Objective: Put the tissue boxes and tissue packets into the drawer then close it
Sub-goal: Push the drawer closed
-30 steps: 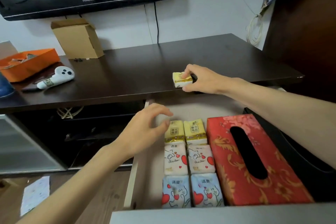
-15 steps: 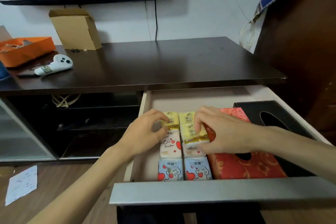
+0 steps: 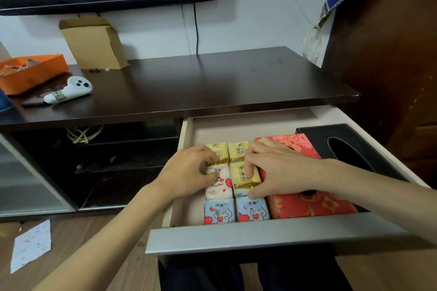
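Fingers (image 3: 249,170) of the right hand (image 3: 279,168) pinch a yellow tissue packet (image 3: 244,177) by its edges and press it down on top of the packets lying in the open drawer (image 3: 264,236), low and centre in the frame. The left hand (image 3: 186,172) rests its bent fingers on a white heart-print packet (image 3: 218,184) just beside it, steadying rather than gripping. 2 more yellow packets (image 3: 218,152) lie behind, 2 blue cat-print packets (image 3: 220,210) lie in front. A red tissue box (image 3: 305,203) touches the packets' right side, and a black tissue box (image 3: 347,144) sits at the drawer's right wall. The dark table (image 3: 212,82) above carries no tissue items. To seat this packet well, it likely needs pressing flat and square with its row, low enough to pass under the table edge, then both hands should withdraw before the grey drawer front is pushed.
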The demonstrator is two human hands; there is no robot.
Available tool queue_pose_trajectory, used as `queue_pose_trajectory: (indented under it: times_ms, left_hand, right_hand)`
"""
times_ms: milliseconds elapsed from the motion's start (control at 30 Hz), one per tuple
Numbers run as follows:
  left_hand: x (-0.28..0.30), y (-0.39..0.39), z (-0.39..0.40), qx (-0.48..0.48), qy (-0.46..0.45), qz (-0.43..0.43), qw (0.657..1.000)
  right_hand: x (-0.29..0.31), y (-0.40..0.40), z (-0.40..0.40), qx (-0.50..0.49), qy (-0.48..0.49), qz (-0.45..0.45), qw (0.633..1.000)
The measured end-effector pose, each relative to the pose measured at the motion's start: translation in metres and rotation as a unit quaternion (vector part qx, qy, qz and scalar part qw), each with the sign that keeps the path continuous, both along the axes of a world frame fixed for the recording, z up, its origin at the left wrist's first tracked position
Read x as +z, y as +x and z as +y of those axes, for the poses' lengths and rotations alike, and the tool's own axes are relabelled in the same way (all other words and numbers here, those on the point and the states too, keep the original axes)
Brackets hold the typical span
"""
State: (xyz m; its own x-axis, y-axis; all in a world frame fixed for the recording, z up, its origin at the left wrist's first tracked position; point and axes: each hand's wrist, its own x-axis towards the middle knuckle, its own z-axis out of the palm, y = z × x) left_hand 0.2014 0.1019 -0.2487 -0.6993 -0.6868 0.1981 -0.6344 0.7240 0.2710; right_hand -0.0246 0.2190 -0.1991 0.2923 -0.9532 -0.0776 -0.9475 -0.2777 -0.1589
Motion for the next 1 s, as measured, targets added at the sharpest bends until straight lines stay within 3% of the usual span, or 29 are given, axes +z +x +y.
queue_pose_trajectory:
  times_ms: [133, 200, 267, 333, 533, 600, 700, 800, 1000]
  left_hand:
    - [0.004, -0.001, 0.004, 0.005, 0.010, 0.006, 1.000]
    - [0.012, 0.002, 0.014, 0.019, 0.061, 0.109, 0.992]
    - [0.023, 0.009, 0.030, 0.034, 0.138, 0.234, 0.962]
    - [0.034, 0.020, 0.051, 0.030, 0.170, 0.263, 0.949]
    - [0.035, 0.050, 0.142, -0.032, 0.093, 0.164, 0.982]
    - [0.025, 0.051, 0.163, -0.018, -0.004, 0.089, 0.996]
    - [0.015, 0.045, 0.170, -0.018, -0.141, -0.004, 0.990]
    - [0.006, 0.040, 0.161, -0.026, -0.217, -0.011, 0.976]
    - [0.004, 0.034, 0.131, -0.026, -0.231, 0.006, 0.973]
  right_hand:
    - [0.008, 0.000, 0.014, -0.016, -0.031, -0.050, 0.998]
    - [0.013, -0.002, 0.029, -0.036, -0.079, -0.112, 0.990]
    - [0.017, -0.006, 0.051, -0.050, -0.105, -0.151, 0.982]
    - [0.017, -0.013, 0.079, -0.061, -0.106, -0.160, 0.980]
    - [-0.010, -0.027, 0.153, -0.097, -0.170, -0.122, 0.973]
    - [-0.024, -0.030, 0.166, -0.105, -0.204, -0.098, 0.968]
    - [-0.041, -0.038, 0.171, -0.104, -0.278, 0.005, 0.955]
    - [-0.052, -0.044, 0.162, -0.083, -0.326, 0.072, 0.939]
    - [-0.055, -0.050, 0.132, -0.066, -0.359, 0.065, 0.929]
